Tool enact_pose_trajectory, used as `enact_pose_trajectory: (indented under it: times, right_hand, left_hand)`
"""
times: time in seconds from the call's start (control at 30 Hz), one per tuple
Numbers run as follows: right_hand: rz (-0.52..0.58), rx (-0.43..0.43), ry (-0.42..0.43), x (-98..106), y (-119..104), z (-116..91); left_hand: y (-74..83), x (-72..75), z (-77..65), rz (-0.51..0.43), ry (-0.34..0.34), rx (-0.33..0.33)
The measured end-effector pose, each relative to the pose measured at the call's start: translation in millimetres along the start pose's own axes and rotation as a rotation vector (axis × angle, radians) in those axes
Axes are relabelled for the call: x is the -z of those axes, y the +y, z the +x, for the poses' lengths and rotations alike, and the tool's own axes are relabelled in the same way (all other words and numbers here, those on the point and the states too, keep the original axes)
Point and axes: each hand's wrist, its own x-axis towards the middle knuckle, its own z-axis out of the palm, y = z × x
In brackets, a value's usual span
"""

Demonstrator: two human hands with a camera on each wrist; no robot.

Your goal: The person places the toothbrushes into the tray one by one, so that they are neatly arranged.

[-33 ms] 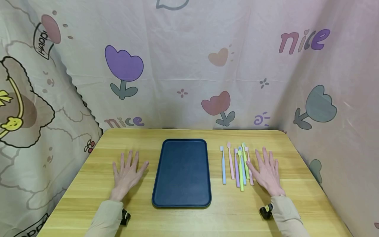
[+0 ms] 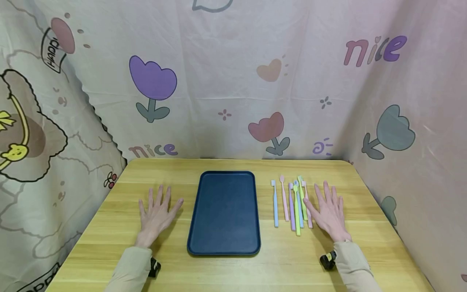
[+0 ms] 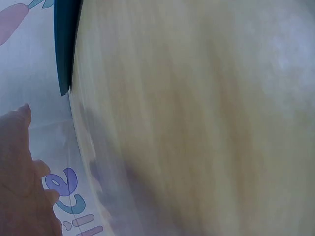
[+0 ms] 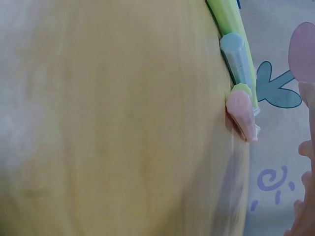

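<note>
Several toothbrushes lie on the wooden table in the head view. A blue toothbrush (image 2: 275, 207) is leftmost, then a pink toothbrush (image 2: 284, 200); purple, green, blue and pink ones lie close together, partly overlapping. My right hand (image 2: 330, 213) is spread just right of them, its thumb near the rightmost pink toothbrush (image 4: 241, 110); I cannot tell whether they touch. Left of the dark blue tray (image 2: 223, 213), my left hand (image 2: 155, 219) is spread with nothing in it. In the left wrist view, part of that hand and the tray's edge (image 3: 65, 49) show.
The wooden table (image 2: 171, 271) has its far edge against a patterned curtain (image 2: 219, 81). More curtain hangs along both sides. Each wrist wears a small black camera, and both arms are in beige sleeves (image 2: 129, 269).
</note>
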Motion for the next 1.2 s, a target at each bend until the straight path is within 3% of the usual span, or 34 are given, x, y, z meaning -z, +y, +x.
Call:
enact_pose_trajectory:
  times: [0.67, 1.0, 1.2]
  right_hand:
    - [0.027, 0.013, -0.010, 1, 5, -1]
    - [0.121, 0.008, -0.044, 5, 13, 5]
    - [0.149, 0.017, -0.041, 4, 16, 9]
  left_hand:
    - [8.0, 0.3, -7.1, 0.066, -0.014, -0.027]
    - [34.0, -3.0, -20.8, 0.060, -0.020, -0.070]
    - [51.1, -6.0, -29.6, -0.030, -0.076, -0.059]
